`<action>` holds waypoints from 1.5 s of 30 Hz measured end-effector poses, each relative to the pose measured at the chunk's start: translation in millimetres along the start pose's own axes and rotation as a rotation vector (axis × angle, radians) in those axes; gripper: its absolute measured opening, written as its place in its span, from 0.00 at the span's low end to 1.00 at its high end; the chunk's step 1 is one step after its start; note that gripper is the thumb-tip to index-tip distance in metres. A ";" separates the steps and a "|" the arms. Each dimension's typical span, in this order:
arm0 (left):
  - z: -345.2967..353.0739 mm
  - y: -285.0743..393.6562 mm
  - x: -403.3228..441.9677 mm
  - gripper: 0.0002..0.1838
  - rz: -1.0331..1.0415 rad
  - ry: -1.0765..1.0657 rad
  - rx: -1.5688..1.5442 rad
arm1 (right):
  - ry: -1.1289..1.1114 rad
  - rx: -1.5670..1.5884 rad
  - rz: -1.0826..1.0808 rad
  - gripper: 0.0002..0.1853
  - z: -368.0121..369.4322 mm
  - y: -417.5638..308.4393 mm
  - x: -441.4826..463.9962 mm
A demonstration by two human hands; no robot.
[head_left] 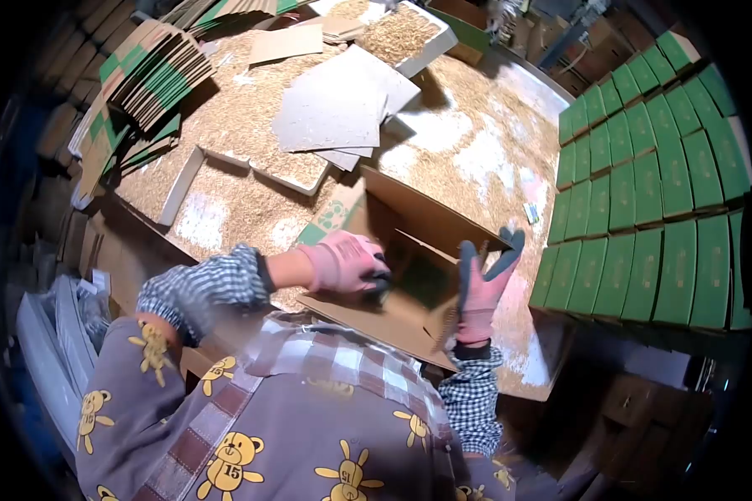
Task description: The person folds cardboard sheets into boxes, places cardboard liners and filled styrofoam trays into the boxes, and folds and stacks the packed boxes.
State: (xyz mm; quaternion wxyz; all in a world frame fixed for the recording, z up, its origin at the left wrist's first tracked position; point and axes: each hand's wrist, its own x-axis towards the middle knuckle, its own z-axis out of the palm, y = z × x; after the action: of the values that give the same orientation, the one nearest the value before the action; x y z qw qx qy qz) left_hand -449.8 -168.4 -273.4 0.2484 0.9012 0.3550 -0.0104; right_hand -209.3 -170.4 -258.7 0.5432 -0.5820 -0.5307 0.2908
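An open cardboard box (397,321), brown inside with green print on an outer flap, lies in front of me on the table edge. My left hand (348,262), in a pink glove with dark fingertips, is curled closed at the left end of the box, its fingertips partly hidden near the box's inside. At the right end, my right hand (485,288), in a matching glove, grips the box's end wall between thumb and fingers. The bottom of the box is in shadow.
Loose grain-like husks cover the table (459,142). Grey cardboard sheets (334,104) lie beyond the box, with folded green cartons (154,71) at the far left. Green boxes (635,188) stand in rows on the right. A white tray (430,46) holds more husks.
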 end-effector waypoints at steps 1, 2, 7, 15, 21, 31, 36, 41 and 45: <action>-13.5 3.7 -0.4 0.20 -0.040 -0.128 0.158 | -0.009 -0.206 -0.236 0.42 6.3 -20.9 6.0; -18.3 -4.7 -10.0 0.21 0.075 0.022 0.004 | 0.054 -0.504 -0.414 0.41 2.5 -5.7 10.7; -27.3 -21.3 -56.4 0.44 0.061 -0.164 -0.120 | 0.050 -1.037 -0.423 0.32 22.4 25.2 10.4; 19.9 -56.5 -11.8 0.47 -0.430 0.445 -1.230 | -0.641 -1.011 -0.316 0.59 7.5 -17.7 -43.9; 62.4 -40.4 -2.7 0.28 -0.146 0.766 -1.751 | -0.242 -0.663 -0.257 0.65 -32.3 33.3 -76.7; -15.8 61.5 57.3 0.16 0.167 0.033 -0.053 | -0.240 -0.072 -0.231 0.20 -53.2 27.6 -27.4; -41.7 -22.1 -10.5 0.18 -0.403 1.018 -1.119 | -0.374 -0.510 0.040 0.29 -41.0 -12.1 -24.8; 64.5 -180.2 -17.7 0.36 -1.607 1.254 -0.702 | -0.389 -0.339 0.505 0.32 -21.6 -5.2 -34.0; 84.5 -218.0 27.7 0.52 -1.640 1.512 -0.800 | -0.392 -0.437 0.317 0.28 -22.6 27.3 -39.9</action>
State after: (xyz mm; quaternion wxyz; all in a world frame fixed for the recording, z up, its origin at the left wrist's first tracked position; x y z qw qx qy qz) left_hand -556.3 -53.1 -448.8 0.1591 0.0400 0.8615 0.4805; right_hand -191.0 -210.8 -288.5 0.2411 -0.6929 -0.5778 0.3576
